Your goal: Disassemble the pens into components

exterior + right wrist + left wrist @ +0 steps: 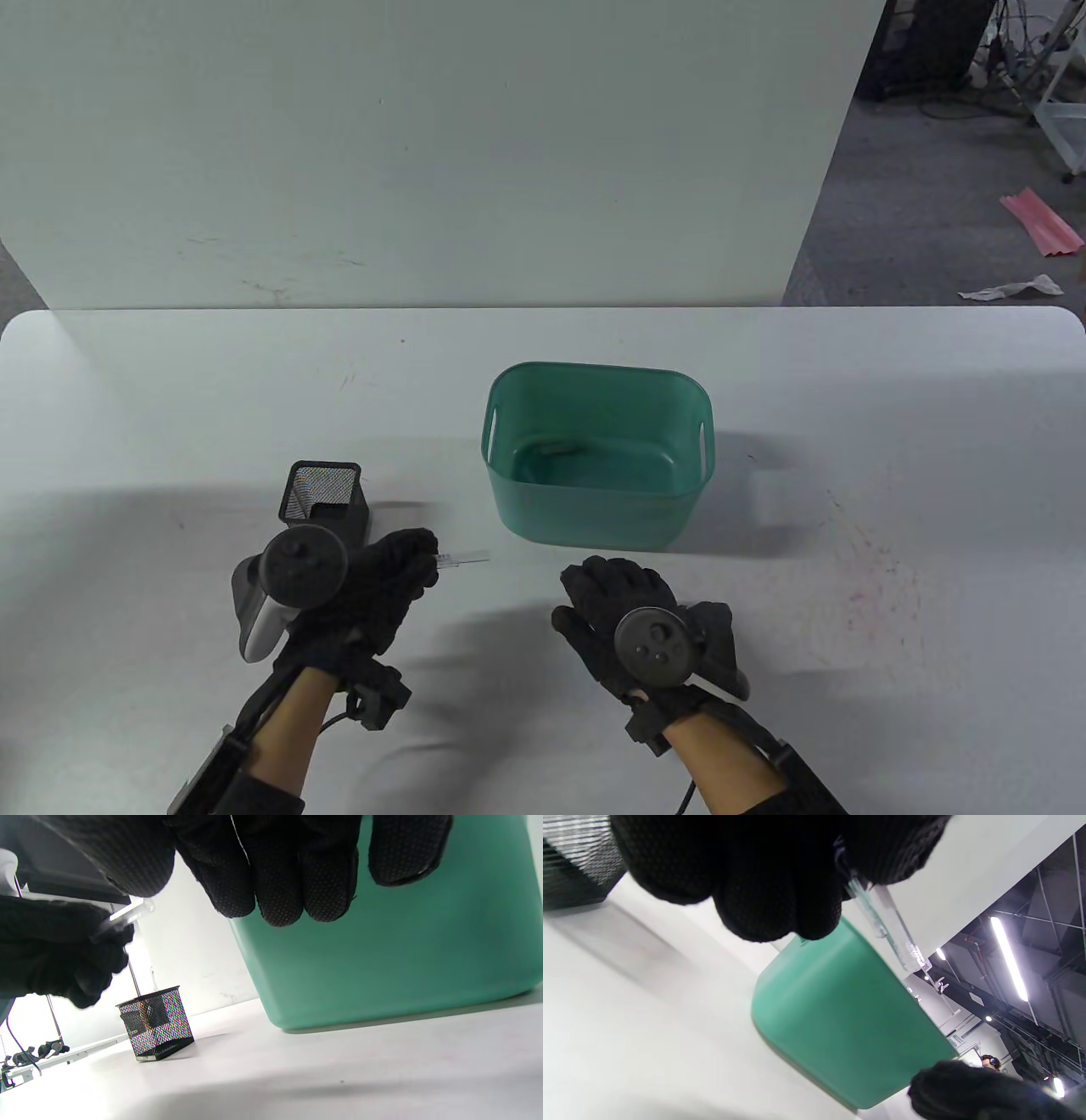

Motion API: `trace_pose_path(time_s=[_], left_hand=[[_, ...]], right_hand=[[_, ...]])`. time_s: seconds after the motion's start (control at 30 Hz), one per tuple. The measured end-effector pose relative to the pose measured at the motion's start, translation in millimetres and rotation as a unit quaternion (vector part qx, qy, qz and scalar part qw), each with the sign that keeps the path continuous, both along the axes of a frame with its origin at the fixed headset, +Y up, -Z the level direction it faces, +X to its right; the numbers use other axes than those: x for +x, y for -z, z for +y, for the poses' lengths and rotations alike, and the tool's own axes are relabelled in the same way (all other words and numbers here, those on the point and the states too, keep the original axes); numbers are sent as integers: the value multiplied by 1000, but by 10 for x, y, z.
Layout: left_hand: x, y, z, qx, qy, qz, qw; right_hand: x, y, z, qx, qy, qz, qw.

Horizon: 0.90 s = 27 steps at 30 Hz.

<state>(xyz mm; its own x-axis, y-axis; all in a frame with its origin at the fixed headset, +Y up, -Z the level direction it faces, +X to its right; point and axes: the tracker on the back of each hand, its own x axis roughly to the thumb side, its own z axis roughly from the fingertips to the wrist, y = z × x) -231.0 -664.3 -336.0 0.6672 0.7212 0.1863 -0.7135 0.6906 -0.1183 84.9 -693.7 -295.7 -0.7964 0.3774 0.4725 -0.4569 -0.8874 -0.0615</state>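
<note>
A clear pen barrel is pinched in the curled fingers of the left hand, with its free end sticking out to the right, toward the right hand. The two are apart; no contact is seen between barrel and right hand. In the left wrist view the barrel is seen coming out from between the fingertips, above the green bin. The right hand is held over the table just in front of the bin, fingers loosely bent, nothing gripped. A black mesh pen holder sits just behind the left hand. Contents of holder and bin cannot be made out.
</note>
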Motion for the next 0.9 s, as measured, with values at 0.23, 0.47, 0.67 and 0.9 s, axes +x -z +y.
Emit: trace_pose_path(time_s=[0.23, 0.47, 0.67, 0.9], left_hand=[[316, 191, 506, 35, 66, 42, 996], [777, 493, 831, 64, 186, 78, 977], [1082, 706, 889, 76, 228, 93, 966], [1358, 875, 845, 78, 292, 79, 950]], right_hand=[[-20, -11, -15, -13, 14, 3, 1000], [33, 19, -60, -41, 32, -4, 999], [49, 39, -73, -50, 41, -9, 998], [61, 54, -105, -72, 48, 3, 996]])
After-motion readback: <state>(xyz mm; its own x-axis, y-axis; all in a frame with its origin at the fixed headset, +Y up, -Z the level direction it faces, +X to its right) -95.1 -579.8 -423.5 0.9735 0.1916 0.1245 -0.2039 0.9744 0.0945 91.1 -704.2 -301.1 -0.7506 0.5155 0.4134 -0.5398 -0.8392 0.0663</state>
